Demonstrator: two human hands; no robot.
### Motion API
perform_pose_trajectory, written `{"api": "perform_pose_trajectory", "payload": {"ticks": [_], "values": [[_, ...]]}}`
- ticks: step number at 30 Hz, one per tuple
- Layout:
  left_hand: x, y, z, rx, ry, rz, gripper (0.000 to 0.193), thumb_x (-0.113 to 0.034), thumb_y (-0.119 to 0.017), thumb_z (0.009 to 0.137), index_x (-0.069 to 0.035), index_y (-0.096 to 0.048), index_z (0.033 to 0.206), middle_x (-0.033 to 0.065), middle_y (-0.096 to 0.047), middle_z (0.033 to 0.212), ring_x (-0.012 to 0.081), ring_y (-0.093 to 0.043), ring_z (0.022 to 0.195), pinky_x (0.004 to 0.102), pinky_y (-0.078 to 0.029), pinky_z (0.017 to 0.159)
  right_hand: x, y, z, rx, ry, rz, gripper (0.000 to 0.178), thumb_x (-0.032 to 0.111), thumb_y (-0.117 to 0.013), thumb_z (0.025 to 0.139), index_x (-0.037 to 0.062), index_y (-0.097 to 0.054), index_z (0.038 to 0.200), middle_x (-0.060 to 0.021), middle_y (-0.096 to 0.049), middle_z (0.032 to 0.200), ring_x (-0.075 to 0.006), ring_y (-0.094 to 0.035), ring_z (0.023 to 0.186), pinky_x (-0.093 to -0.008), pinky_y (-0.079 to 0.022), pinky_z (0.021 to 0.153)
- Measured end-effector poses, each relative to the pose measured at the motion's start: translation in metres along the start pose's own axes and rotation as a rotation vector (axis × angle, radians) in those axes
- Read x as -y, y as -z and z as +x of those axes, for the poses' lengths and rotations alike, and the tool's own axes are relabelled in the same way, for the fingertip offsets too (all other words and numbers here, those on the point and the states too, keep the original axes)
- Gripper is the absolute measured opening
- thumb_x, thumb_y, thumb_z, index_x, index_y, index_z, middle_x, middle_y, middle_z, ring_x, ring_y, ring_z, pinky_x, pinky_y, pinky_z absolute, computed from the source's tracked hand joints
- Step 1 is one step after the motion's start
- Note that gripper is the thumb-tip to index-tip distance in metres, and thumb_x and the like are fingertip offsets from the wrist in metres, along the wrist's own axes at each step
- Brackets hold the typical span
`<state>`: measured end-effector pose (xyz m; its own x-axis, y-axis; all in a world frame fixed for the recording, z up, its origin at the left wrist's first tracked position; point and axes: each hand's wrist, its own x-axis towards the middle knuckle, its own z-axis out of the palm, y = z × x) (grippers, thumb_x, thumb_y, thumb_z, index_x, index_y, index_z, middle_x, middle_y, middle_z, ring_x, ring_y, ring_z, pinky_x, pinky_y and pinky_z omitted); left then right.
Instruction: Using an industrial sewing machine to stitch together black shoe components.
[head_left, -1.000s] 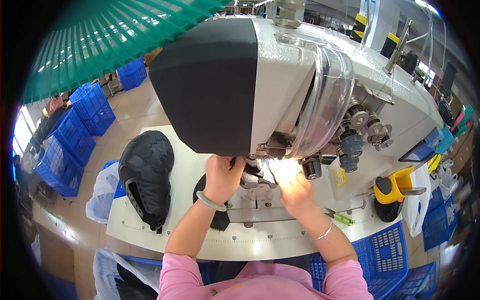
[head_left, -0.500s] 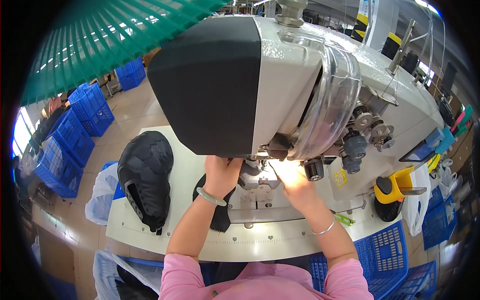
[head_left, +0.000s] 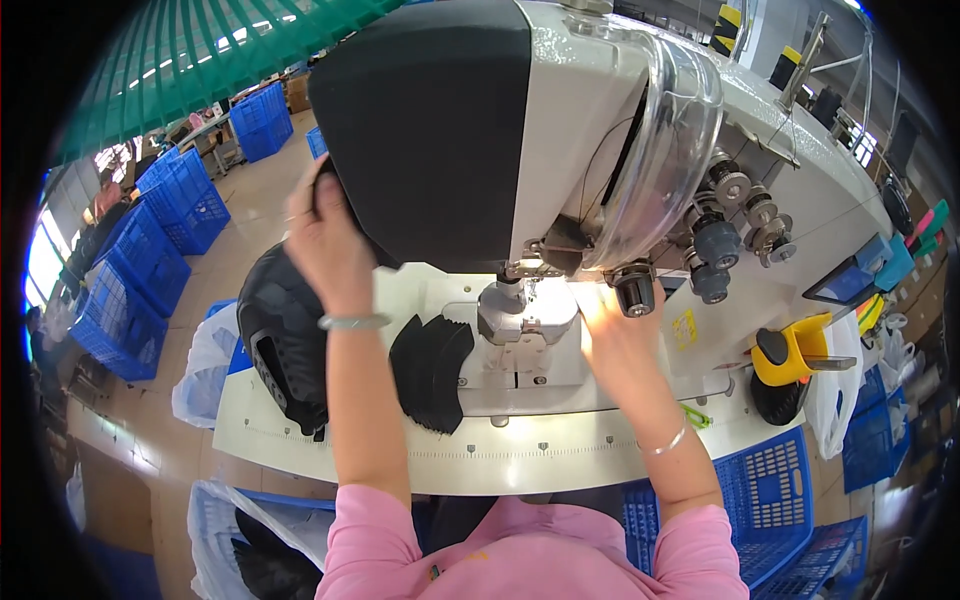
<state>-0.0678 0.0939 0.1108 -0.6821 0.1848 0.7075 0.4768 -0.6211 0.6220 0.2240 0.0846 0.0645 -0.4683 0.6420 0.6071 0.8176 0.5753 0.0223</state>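
Observation:
My left hand (head_left: 330,240), blurred by motion, is raised beside the dark end cover of the sewing machine (head_left: 430,130). Its fingers are closed around the edge of a curved black piece (head_left: 323,186), partly hidden behind the cover. Under the wrist lies a pile of black shoe uppers (head_left: 280,330). To the right of that forearm rest several overlapping black fabric pieces (head_left: 432,372) with frayed edges. Brightly lit by the lamp, my right hand (head_left: 622,335) is right of the metal post (head_left: 515,312) below the needle. A dark knob hides its fingertips.
A yellow holder (head_left: 795,350) stands at the table's right, with a green tool (head_left: 695,416) near the front edge. Blue crates (head_left: 765,500) sit below right; more blue crates (head_left: 130,325) line the floor at left. A green slatted shade (head_left: 210,60) hangs upper left.
My left hand has moved from the needle area left and up, a black piece in its fingers. The fabric pieces are uncovered. My right hand has shifted slightly right, and the view has tilted.

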Motion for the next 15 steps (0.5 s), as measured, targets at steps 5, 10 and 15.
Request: {"api": "perform_pose_trajectory", "payload": {"ticks": [5, 10, 15], "values": [[-0.121, 0.057, -0.021, 0.454, -0.294, 0.774, 0.012, -0.010, -0.072, 0.081, -0.006, -0.073, 0.092, 0.0125, -0.065, 0.082, 0.0282, -0.063, 0.074, 0.0340, -0.048, 0.067, 0.043, 0.045, -0.005, -0.222, 0.279, 0.458, 0.043, 0.001, -0.067, 0.072, 0.0065, -0.064, 0.114, -0.0105, -0.060, 0.105, -0.0274, -0.056, 0.090, -0.0388, -0.043, 0.082], [-0.140, 0.058, -0.067, 0.794, -0.230, 0.448, 0.009, -0.008, -0.075, 0.076, -0.001, -0.072, 0.081, 0.0112, -0.059, 0.065, 0.0268, -0.059, 0.054, 0.0321, -0.044, 0.049, 0.059, 0.045, 0.006, 0.309, 0.035, 1.291, 0.030, 0.008, -0.060, 0.089, 0.0015, -0.060, 0.118, -0.0148, -0.064, 0.101, -0.0319, -0.062, 0.090, -0.0350, -0.048, 0.084], [-0.105, 0.066, -0.084, 1.132, 0.480, -0.023, 0.023, -0.013, -0.068, 0.090, 0.005, -0.064, 0.076, 0.0050, -0.051, 0.058, 0.0101, -0.044, 0.053, 0.0261, -0.036, 0.051, 0.030, 0.006, -0.020, 0.559, 0.017, 1.647, 0.032, 0.020, -0.059, 0.095, -0.0025, -0.060, 0.118, -0.0048, -0.068, 0.097, -0.0119, -0.062, 0.087, -0.0280, -0.049, 0.077]]}}
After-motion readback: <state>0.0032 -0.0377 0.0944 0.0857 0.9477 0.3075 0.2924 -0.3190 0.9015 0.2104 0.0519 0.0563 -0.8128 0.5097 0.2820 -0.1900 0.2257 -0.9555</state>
